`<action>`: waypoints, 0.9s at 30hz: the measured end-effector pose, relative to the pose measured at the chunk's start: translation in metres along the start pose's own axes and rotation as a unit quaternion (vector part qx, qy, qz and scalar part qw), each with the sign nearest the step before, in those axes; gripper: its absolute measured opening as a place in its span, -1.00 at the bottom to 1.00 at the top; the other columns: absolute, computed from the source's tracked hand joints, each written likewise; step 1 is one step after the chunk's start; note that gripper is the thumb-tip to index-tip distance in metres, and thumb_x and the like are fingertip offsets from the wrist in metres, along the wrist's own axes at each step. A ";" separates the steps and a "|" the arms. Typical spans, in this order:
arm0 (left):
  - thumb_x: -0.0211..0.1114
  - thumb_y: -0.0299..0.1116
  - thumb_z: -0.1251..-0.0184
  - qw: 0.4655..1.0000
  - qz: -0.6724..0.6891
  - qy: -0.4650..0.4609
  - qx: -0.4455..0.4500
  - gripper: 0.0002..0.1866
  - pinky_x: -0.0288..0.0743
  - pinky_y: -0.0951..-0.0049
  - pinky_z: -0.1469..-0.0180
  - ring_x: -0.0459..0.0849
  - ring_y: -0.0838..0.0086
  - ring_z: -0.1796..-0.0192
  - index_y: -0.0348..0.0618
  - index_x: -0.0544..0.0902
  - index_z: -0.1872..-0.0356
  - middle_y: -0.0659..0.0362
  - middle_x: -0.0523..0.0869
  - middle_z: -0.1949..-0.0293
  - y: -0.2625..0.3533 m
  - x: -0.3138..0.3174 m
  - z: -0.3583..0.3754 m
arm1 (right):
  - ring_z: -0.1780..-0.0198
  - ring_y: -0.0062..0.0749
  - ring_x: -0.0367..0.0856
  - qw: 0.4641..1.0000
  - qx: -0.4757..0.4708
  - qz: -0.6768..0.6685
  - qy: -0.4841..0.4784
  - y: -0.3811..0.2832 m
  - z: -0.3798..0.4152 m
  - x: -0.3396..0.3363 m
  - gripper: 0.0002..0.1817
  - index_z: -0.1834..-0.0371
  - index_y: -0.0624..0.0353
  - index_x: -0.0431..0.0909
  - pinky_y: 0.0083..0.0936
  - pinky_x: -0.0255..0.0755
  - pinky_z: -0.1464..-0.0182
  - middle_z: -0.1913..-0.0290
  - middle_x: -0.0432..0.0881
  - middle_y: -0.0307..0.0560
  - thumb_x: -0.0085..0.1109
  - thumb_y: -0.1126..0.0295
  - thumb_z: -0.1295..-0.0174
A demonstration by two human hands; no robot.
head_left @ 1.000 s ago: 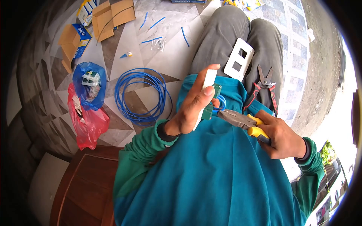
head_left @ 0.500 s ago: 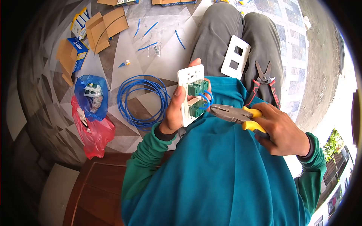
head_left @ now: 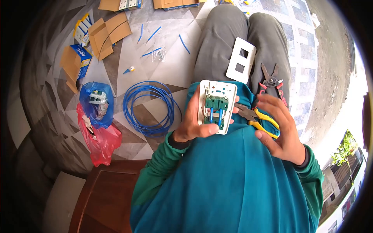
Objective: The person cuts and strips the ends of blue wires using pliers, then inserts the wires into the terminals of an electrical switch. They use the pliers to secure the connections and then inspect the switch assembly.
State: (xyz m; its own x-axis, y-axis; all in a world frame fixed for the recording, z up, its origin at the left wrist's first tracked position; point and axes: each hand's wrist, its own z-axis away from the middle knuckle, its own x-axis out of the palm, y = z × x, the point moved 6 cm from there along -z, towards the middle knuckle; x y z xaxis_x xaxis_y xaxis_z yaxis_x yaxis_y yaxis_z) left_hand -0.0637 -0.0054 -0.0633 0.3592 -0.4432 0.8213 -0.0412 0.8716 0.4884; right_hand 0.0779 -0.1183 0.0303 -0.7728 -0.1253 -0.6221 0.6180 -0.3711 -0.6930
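My left hand (head_left: 192, 122) grips a white outlet plate (head_left: 201, 106) by its side, the thumb across the lower edge. The plate's back faces up, showing green socket modules (head_left: 216, 103) joined by short blue wires (head_left: 220, 117). Yellow-handled pliers (head_left: 250, 113) rest on the teal shirt over my lap, their jaws beside the plate. My right hand (head_left: 285, 130) is open around the pliers' handles, fingers apart and not closed on them. A white cover plate (head_left: 241, 60) with two square openings lies on my thighs, beside red-handled wire strippers (head_left: 271, 80).
On the tiled floor lie a coil of blue wire (head_left: 149, 108), cut wire pieces (head_left: 184, 44), a small clear packet (head_left: 159, 54) and opened cardboard boxes (head_left: 110, 33). A blue bag (head_left: 87, 112) and a red bag (head_left: 99, 143) sit near a brown wooden piece (head_left: 105, 198).
The outlet plate has turned so its back faces me and moved slightly right and down. My right hand has let go of the pliers, which now lie on my lap.
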 end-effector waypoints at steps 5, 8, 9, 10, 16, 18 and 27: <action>0.37 -0.39 0.06 0.990 -0.140 0.000 0.018 -0.17 0.51 0.30 -0.14 0.59 0.32 -0.10 -0.32 0.11 -0.26 -0.03 0.49 -0.10 -0.016 0.016 0.006 | -0.12 -0.28 0.55 0.932 0.007 -0.361 0.027 0.001 -0.029 0.028 -0.36 -0.30 0.26 0.38 -0.42 0.50 -0.08 -0.16 0.46 0.04 0.37 0.53 -0.10; 0.36 -0.40 0.06 0.973 -0.225 -0.008 0.057 -0.18 0.42 0.33 -0.17 0.54 0.36 -0.10 -0.33 0.12 -0.26 -0.02 0.49 -0.06 -0.018 0.021 0.012 | -0.01 -0.34 0.56 0.935 0.013 -0.353 0.005 0.005 -0.026 0.033 -0.34 -0.30 0.26 0.39 -0.49 0.50 -0.03 -0.09 0.47 0.00 0.38 0.58 -0.07; 0.37 -0.39 0.07 0.967 -0.246 -0.006 0.064 -0.16 0.42 0.33 -0.18 0.55 0.34 -0.11 -0.36 0.13 -0.28 -0.04 0.50 -0.07 -0.019 0.023 0.013 | 0.02 -0.40 0.53 0.949 0.005 -0.315 -0.002 0.005 -0.024 0.032 -0.32 -0.31 0.26 0.39 -0.49 0.50 -0.02 -0.04 0.45 -0.03 0.38 0.60 -0.05; 0.38 -0.38 0.07 0.961 -0.267 -0.005 0.072 -0.14 0.43 0.33 -0.18 0.55 0.33 -0.12 -0.38 0.14 -0.29 -0.06 0.51 -0.08 -0.020 0.024 0.013 | 0.02 -0.40 0.53 0.949 0.009 -0.316 -0.004 0.004 -0.022 0.031 -0.32 -0.31 0.26 0.39 -0.49 0.50 -0.02 -0.04 0.45 -0.03 0.38 0.60 -0.05; 0.41 -0.35 0.06 0.944 -0.323 0.013 0.069 -0.07 0.44 0.35 -0.21 0.60 0.25 -0.17 -0.46 0.17 -0.37 -0.16 0.55 -0.14 -0.028 0.026 0.020 | -0.01 -0.32 0.47 0.935 0.037 -0.353 0.006 0.010 -0.007 0.035 -0.22 -0.37 0.26 0.32 -0.48 0.45 0.03 -0.02 0.41 0.00 0.43 0.57 0.00; 0.40 -0.36 0.05 0.933 -0.351 0.012 0.079 -0.09 0.47 0.35 -0.18 0.63 0.22 -0.14 -0.47 0.17 -0.37 -0.18 0.58 -0.11 -0.032 0.028 0.024 | -0.01 -0.25 0.45 0.945 0.039 -0.324 0.008 0.011 -0.002 0.039 -0.17 -0.40 0.27 0.29 -0.42 0.40 -0.02 -0.02 0.39 0.00 0.45 0.56 0.03; 0.35 -0.39 0.02 0.877 -0.459 0.005 0.140 -0.14 0.58 0.32 -0.05 0.71 0.08 -0.03 -0.53 0.20 -0.34 -0.26 0.63 0.00 -0.029 0.042 0.029 | 0.05 -0.15 0.43 0.959 0.045 -0.275 0.058 -0.001 0.009 0.040 -0.21 -0.34 0.30 0.29 -0.37 0.38 -0.03 -0.02 0.39 0.08 0.41 0.58 0.05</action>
State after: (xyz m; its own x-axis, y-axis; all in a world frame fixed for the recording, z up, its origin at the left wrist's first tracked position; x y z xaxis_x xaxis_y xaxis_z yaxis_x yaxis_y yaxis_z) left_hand -0.0743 -0.0556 -0.0345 0.3683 -0.9288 0.0411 0.0429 0.0611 0.9972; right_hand 0.0455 -0.1315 0.0096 -0.9539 0.2133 -0.2110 0.1022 -0.4304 -0.8969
